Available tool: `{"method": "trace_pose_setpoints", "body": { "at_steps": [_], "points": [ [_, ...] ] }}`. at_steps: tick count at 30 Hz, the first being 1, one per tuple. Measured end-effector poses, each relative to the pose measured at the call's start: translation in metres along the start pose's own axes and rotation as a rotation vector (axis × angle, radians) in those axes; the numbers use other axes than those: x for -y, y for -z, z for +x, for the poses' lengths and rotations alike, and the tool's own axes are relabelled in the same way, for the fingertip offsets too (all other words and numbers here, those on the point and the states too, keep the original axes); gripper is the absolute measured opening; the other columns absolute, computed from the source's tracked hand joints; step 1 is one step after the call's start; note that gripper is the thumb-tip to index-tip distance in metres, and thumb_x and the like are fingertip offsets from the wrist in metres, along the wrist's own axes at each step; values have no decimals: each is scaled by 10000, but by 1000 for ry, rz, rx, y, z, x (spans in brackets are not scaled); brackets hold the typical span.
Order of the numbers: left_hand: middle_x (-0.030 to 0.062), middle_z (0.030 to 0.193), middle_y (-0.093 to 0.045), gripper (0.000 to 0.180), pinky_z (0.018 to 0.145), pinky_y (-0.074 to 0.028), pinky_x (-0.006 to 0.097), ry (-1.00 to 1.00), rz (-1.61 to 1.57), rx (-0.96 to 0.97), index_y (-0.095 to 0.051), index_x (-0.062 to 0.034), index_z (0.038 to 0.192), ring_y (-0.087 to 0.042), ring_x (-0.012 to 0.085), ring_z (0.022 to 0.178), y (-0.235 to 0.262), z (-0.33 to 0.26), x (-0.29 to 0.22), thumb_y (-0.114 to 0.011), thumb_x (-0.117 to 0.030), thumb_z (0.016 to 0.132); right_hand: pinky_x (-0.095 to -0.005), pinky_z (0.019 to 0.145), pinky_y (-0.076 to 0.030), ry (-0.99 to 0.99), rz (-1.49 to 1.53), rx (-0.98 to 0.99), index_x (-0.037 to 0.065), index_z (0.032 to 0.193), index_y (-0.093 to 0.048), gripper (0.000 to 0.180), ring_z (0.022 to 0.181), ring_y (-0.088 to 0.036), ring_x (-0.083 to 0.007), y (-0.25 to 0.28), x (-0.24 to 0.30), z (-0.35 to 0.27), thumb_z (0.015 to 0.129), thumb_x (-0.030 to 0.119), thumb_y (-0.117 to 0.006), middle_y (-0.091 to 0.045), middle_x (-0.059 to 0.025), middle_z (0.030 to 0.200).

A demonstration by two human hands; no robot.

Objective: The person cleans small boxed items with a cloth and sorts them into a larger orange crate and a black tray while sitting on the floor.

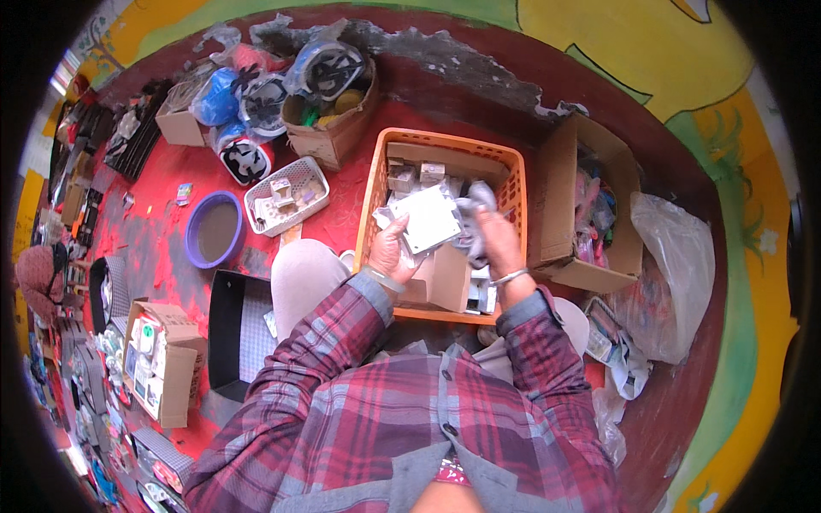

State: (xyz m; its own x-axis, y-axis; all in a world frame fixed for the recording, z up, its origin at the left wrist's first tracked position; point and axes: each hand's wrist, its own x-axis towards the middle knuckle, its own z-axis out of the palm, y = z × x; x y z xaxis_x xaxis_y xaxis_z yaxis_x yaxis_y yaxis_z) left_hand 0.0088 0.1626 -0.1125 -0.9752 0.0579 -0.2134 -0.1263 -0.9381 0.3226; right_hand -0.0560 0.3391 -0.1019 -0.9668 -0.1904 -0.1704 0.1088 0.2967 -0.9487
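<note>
White box partly hides jumbled contents inside the orange basket.

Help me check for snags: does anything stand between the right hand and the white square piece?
Yes: the grey cloth that the right hand holds lies between that hand and the white square piece, which is in the left hand over the orange basket.
</note>
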Motion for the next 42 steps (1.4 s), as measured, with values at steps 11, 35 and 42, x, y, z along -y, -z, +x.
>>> {"method": "trace_pose_setpoints", "body": {
  "at_steps": [11,35,42],
  "points": [
    [97,1233,-471,477,960,-369,400,124,-15,-6,-401,-68,1243,-495,234,1089,5,-3,38,-295,-412,930,-442,1021,-218,727,-820,10,83,1271,-406,459,1239,-318,-342,-55,11,-49,847,253,-457,-382,-185,1308],
    [129,1276,-423,460,972,-349,451,201,68,99,-323,-50,1300,-451,286,1142,-15,-18,25,-285,-337,943,-433,749,-438,87,-493,-174,39,1004,-547,353,893,-536,-401,-11,7,2,905,299,-330,-578,-219,955],
    [153,1319,-378,585,988,-316,489,211,-82,197,-269,-59,1332,-396,343,1190,-23,-15,-5,-148,-460,924,-364,857,-452,-166,950,129,-20,1142,-490,388,955,-563,-262,14,16,-2,894,268,-408,-570,-141,1060]
  ]
}}
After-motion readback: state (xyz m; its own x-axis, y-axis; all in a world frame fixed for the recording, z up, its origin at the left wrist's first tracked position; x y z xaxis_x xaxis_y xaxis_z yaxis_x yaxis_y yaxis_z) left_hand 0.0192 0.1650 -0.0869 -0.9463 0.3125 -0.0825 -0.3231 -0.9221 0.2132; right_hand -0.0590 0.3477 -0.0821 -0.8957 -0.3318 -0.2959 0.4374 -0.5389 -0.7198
